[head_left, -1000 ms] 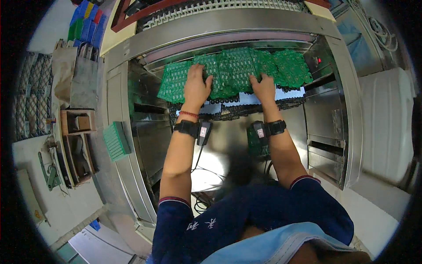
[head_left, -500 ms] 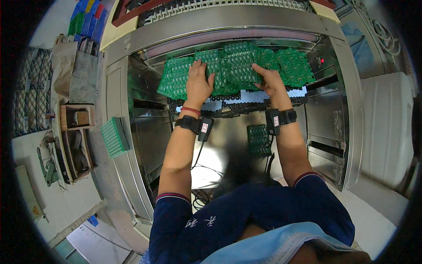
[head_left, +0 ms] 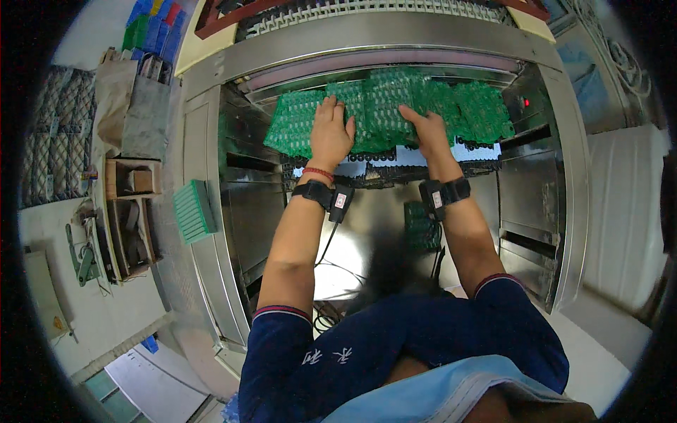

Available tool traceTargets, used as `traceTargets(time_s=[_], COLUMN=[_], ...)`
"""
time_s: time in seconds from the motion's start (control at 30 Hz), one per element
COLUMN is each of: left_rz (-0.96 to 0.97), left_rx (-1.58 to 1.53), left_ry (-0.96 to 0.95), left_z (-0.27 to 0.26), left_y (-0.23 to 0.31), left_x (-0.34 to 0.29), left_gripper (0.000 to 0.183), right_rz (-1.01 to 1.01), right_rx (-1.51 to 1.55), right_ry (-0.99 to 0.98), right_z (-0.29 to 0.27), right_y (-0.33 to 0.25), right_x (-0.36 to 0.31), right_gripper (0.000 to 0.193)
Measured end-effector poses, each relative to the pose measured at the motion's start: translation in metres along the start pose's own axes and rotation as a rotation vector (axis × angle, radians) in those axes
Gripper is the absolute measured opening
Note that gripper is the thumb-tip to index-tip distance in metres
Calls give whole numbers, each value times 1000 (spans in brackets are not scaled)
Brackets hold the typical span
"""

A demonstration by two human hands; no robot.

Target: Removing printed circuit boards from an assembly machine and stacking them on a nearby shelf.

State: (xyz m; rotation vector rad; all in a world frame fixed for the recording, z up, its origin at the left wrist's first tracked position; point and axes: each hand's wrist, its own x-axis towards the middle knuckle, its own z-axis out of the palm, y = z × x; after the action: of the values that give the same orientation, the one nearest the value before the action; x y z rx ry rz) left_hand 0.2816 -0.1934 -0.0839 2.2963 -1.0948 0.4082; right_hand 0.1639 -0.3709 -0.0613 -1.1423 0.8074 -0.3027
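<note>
A row of green circuit board panels lies overlapping across the rollers of a steel machine. My left hand rests nearly flat on the panels left of the middle, fingers stretched away from me and thumb apart. Right of the middle, my right hand touches the panels near their close edge. Its thumb points left, away from the other fingers, which are partly hidden; no panel is lifted in either hand. Both wrists carry black strapped devices with cables.
Steel side walls flank the opening, and a pink roller spans its far side. Black roller wheels run below the panels. A green slotted tray stands at the left frame. Wooden cubbyholes are farther left; a white container is at the right.
The whole view has shifted slightly, moving the machine rightward in the picture. My right hand has slid a little left over the panels; my left hand keeps its place on them.
</note>
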Motion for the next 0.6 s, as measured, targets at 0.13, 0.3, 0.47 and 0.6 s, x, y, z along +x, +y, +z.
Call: traceTargets(time_s=[0.13, 0.3, 0.47, 0.6], left_rz=[16, 15, 28, 60], left_rx=[25, 49, -17, 13], left_ry=[-23, -12, -63, -42], left_z=[-3, 0, 1, -9], left_y=[2, -5, -1, 11], left_x=[1, -1, 3, 1], left_gripper=[37, 34, 34, 38], right_rz=[-66, -129, -232, 53], right_rx=[123, -53, -846, -1605], right_ry=[98, 78, 177, 232], right_z=[-32, -113, -192, -211], right_y=[15, -27, -19, 33], right_x=[-14, -85, -146, -163], right_gripper=[56, 47, 46, 50])
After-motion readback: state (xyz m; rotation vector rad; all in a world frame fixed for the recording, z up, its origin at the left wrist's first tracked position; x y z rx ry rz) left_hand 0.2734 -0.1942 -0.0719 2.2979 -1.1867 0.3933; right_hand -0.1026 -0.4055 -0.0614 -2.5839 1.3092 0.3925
